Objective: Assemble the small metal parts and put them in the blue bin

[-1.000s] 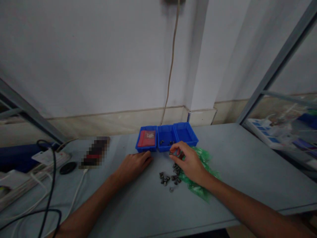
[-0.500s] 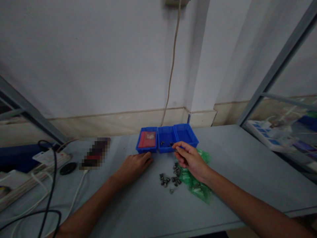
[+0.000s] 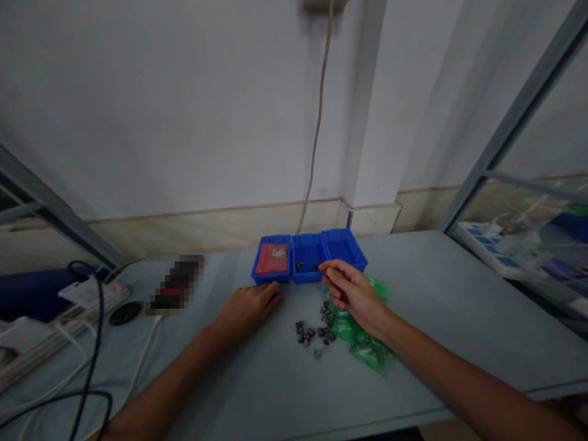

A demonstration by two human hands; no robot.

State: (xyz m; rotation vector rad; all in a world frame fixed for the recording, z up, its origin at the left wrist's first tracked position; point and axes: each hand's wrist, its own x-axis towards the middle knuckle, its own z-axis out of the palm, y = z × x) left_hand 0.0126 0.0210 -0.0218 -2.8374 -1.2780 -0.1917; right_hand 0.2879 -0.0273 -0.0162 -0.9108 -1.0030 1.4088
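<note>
My right hand (image 3: 351,291) pinches a small dark screw (image 3: 326,274), mostly covered by the fingertips, just in front of the middle blue bin (image 3: 309,250). A few small dark screws lie on that bin's floor. My left hand (image 3: 252,307) rests on the table against the front of the left blue bin (image 3: 254,269), its fingers curled and partly hidden. Inside the left bin lies a red zip bag (image 3: 272,260). Loose metal screws (image 3: 305,332) lie in small heaps between the hands, beside a crumpled green plastic bag (image 3: 371,352) under my right forearm.
The right blue bin (image 3: 343,246) adjoins the middle one. At the left are a blurred-out phone-like object (image 3: 177,285), a black round disc (image 3: 125,313), a power strip (image 3: 50,343) and cables. Metal frame posts (image 3: 509,116) stand at both sides, and a wall rises behind.
My right hand keeps its pinch over the bin's front edge, with only a slight shift of the fingers. The left hand stays put, and the view has moved very slightly.
</note>
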